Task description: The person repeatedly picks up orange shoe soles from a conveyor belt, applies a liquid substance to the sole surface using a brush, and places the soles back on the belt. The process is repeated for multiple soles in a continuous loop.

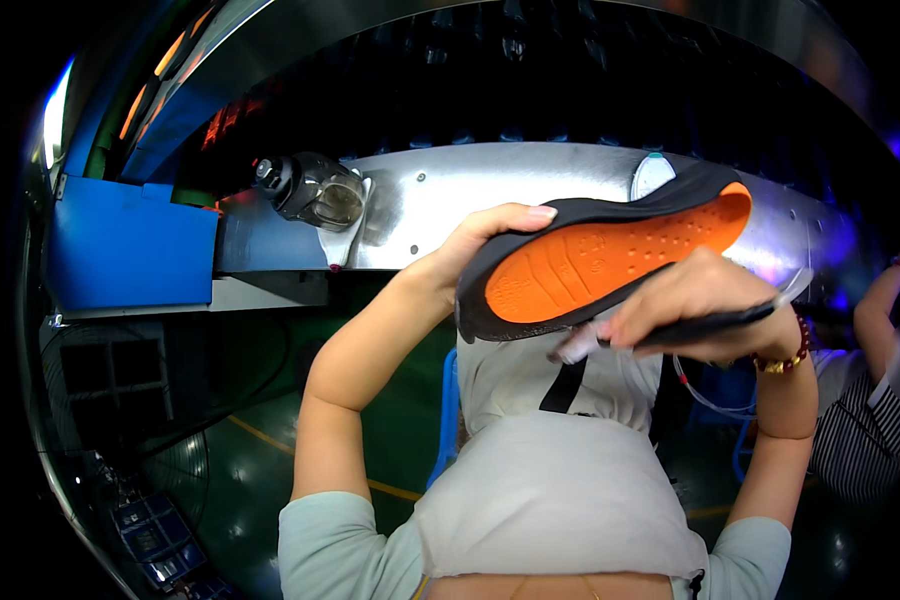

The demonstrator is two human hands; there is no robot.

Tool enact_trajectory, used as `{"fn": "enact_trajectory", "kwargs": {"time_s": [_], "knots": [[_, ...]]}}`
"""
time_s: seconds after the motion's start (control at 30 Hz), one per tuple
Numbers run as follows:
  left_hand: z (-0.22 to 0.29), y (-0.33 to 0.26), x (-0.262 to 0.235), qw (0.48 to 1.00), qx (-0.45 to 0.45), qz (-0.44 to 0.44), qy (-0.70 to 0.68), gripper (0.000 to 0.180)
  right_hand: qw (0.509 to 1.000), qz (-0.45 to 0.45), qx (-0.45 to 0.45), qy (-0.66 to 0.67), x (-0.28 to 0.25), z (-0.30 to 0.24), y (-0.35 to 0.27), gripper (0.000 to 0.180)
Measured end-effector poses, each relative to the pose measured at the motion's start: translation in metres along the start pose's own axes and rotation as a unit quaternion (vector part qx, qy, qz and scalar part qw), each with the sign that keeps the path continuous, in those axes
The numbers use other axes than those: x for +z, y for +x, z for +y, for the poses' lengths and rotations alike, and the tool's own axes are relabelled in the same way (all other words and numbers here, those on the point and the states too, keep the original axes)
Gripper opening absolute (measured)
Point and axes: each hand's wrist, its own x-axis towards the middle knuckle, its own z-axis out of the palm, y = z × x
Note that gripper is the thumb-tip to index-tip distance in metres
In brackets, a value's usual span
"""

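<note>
Above the lap, left hand (480, 245) grips the insole (610, 255), slanting up-right; right hand (700, 305), just below, clasps a brush (690, 328).

Left hand (475, 245) grips the near end of an orange-and-black insole (610, 255); right hand (695, 305) holds a dark brush (670, 330) just beneath it

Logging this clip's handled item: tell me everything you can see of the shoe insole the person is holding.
The insole is a flat, foot-shaped pad with a bright orange face and a black rim, looking like moulded foam. Rows of small holes dot the wider end and ribbed lines cross the narrower end. It is held up in the air, tilted, orange side toward the camera, in front of a metal machine panel. The left hand grips its lower-left end. The right hand, holding a dark brush-like tool, touches its lower edge.
</note>
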Motion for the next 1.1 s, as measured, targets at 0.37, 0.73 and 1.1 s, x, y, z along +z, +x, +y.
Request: {"fn": "enact_trajectory", "kwargs": {"time_s": [0.37,0.73,1.1], "knots": [[-0.008,-0.005,-0.018,0.999,0.019,0.027,-0.018,0.047,0.997,0.073,0.028,0.005,-0.015,0.019,-0.019,0.015],[-0.010,-0.004,-0.053,0.995,0.063,-0.004,-0.076,0.046,0.990,0.096,0.090,-0.051,-0.011,0.022,-0.037,0.017],[-0.040,0.064,-0.038,0.923,0.196,-0.128,-0.307,0.073,0.949,0.312,0.032,-0.015,0.011,0.011,-0.006,0.018]]}}
